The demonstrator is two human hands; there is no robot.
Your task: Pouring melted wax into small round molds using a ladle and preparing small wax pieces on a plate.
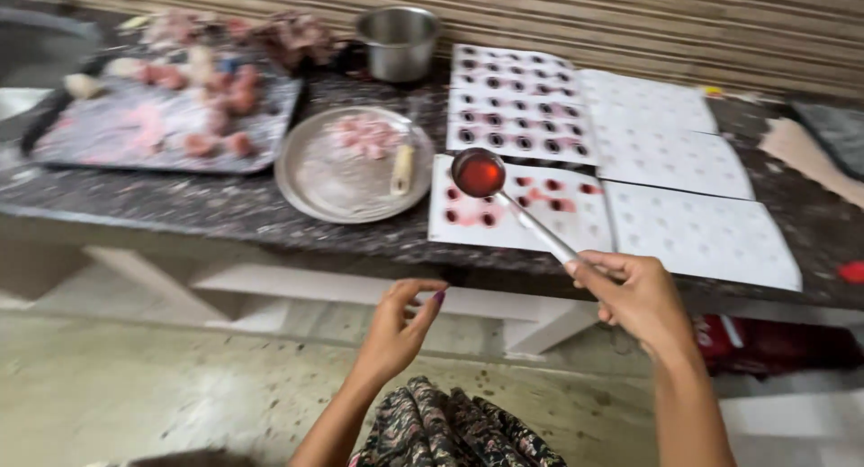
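Looks like a small home workshop or kitchen-type workspace — a dark stone counter (225, 211) is seen ahead of the hands, loaded with white mould sheets (693, 233), a steel plate (333, 179), a steel pot (398, 42) — pinkish moulded pieces are piled on a tray (108, 143) further left.

Long-handled metal ladle (480, 175), bowl full of red liquid, level above front white mould tray (522, 215), partly filled.

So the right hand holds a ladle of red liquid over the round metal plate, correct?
Not quite. The right hand does hold the ladle of red liquid, but its bowl sits over the nearest white mould sheet, not the round metal plate, which lies beside it. The head view shows this.
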